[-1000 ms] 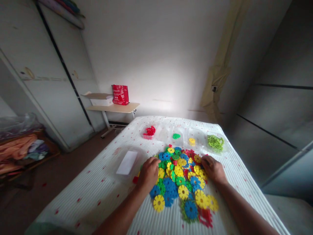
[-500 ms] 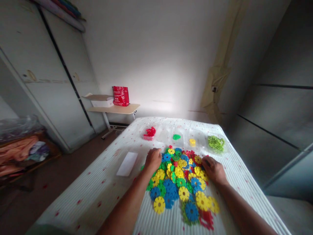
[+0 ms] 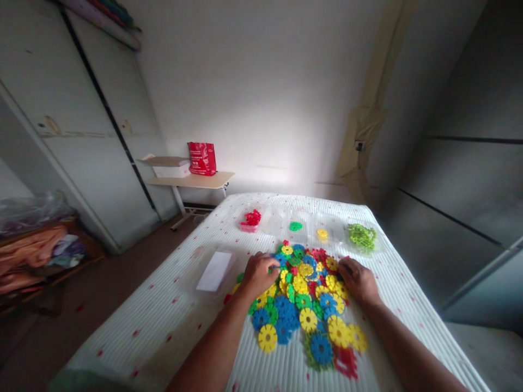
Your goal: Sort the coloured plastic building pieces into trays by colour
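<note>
A heap of flat plastic snowflake discs (image 3: 304,302) in blue, yellow, green and red lies on the white ribbed sheet. My left hand (image 3: 258,275) rests on the heap's left edge, fingers curled and pinched on a small green piece at its fingertips. My right hand (image 3: 357,280) lies on the heap's right side, fingers bent down among the discs; what they hold, if anything, is hidden. Farther back stand clear tubs: one with red pieces (image 3: 250,219), a green piece (image 3: 295,226), a yellow piece (image 3: 322,234), and a pile of light green pieces (image 3: 361,236).
A clear lid with a white label (image 3: 213,270) lies left of my left hand. The bed (image 3: 163,326) drops to the floor on the left. A small table with a red bag (image 3: 201,158) stands by the far wall. A wardrobe (image 3: 69,125) is left.
My left hand went from the heap's near left edge up to its far left, then came back a little and curled its fingers on a green piece. My right hand barely moved.
</note>
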### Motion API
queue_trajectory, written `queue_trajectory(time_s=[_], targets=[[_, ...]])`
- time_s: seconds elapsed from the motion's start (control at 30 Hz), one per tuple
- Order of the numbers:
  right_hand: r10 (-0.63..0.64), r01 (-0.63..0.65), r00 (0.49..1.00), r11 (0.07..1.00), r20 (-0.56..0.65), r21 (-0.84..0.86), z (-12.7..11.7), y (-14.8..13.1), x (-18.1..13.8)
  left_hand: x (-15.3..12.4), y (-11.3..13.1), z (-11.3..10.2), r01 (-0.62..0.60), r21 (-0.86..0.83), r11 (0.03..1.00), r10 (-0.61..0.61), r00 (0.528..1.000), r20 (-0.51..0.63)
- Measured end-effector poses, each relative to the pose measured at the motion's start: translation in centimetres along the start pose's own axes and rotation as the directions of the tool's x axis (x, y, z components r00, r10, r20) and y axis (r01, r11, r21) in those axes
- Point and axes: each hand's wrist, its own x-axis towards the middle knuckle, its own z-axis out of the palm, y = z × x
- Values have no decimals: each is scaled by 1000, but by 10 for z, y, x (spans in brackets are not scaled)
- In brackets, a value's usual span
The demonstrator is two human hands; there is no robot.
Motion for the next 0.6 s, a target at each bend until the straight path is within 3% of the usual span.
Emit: queue_trajectory(time_s=[0.33,0.6], targets=[[-7,7,1000,1000,2,13,0,2,0,-5,5,-2,12,153,988,-40,982,184],[13,-13,1000,1000,15,-14,-3,-3,1,-6,8,1,44,128,991,-67,982,179]])
